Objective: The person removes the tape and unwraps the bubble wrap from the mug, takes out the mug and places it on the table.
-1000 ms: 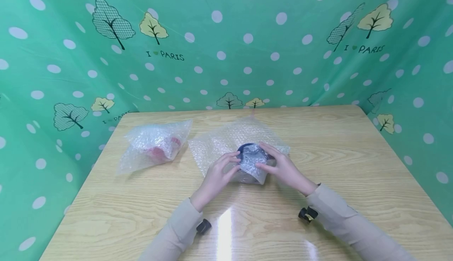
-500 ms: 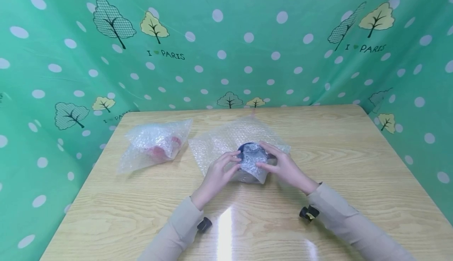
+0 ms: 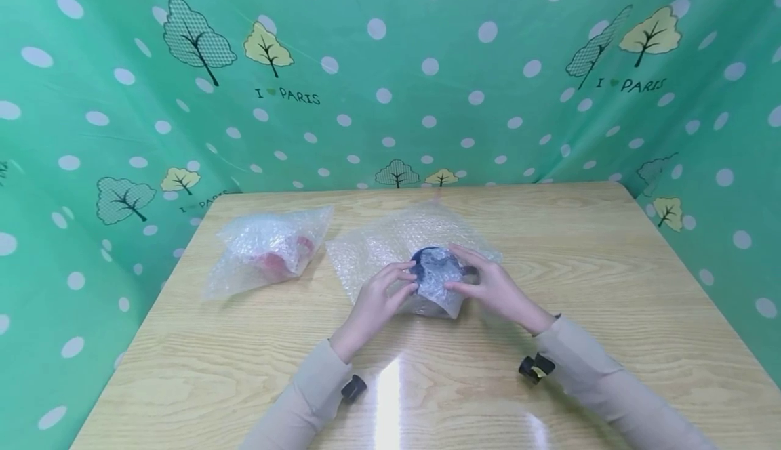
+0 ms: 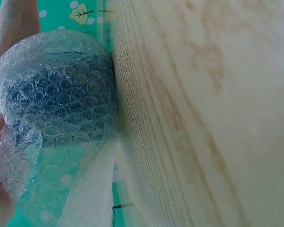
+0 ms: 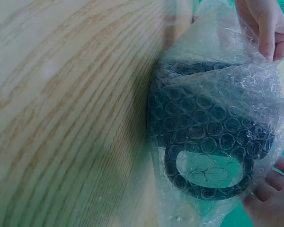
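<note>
A dark blue mug (image 3: 417, 260) stands upright near the middle of the wooden table, with bubble wrap (image 3: 436, 280) folded over its mouth and round its side. Its handle (image 5: 206, 193) shows through the wrap in the right wrist view. My left hand (image 3: 381, 301) holds the wrap at the left of the rim, thumb nearer me and fingers beyond. On the other side my right hand (image 3: 491, 287) grips the wrap at the rim beside the handle, thumb and fingers spread over its edge. The rest of the wrap lies flat behind the mug.
To the left lies another bubble-wrapped bundle (image 3: 265, 253) with red showing through. Behind the table (image 3: 579, 247) hangs a green dotted curtain (image 3: 390, 64) that also covers both sides. Small black cameras (image 3: 537, 367) sit at the wrists.
Hands, mug and wrap keep nearly the same place. Only a slight shift of the whole head view shows.
</note>
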